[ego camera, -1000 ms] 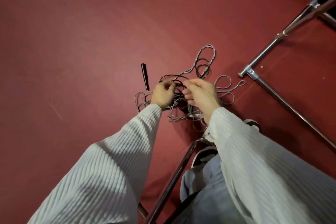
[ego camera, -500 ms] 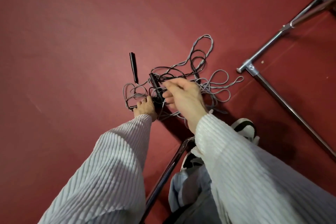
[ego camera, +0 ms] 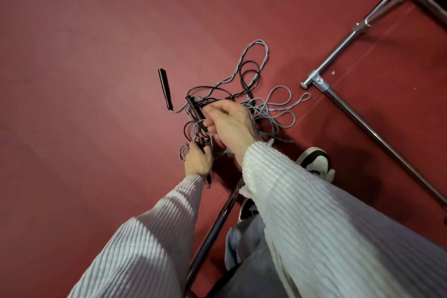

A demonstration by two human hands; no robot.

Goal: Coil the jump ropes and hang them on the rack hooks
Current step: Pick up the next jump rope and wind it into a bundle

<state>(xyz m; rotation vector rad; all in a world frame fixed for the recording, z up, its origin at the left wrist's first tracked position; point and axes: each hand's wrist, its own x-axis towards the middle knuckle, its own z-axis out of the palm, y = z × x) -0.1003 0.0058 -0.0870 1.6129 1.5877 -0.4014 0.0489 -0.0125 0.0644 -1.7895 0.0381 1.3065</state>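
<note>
The tangled jump ropes [ego camera: 261,109] lie on the floor [ego camera: 84,68] ahead of me, one loose handle [ego camera: 165,89] to their left, the rack's base bars [ego camera: 362,118] to their right, my shoe [ego camera: 316,159] just behind.

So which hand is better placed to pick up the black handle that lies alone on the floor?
Probably the left hand: the loose black handle lies on its side of the tangle, while the right hand already pinches another handle.

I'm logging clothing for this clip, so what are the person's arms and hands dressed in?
Both arms wear long, loose sleeves of pale, ribbed knit, the left sleeve and right sleeve alike, ending at the wrists. The left hand and right hand are bare: no gloves.
</note>
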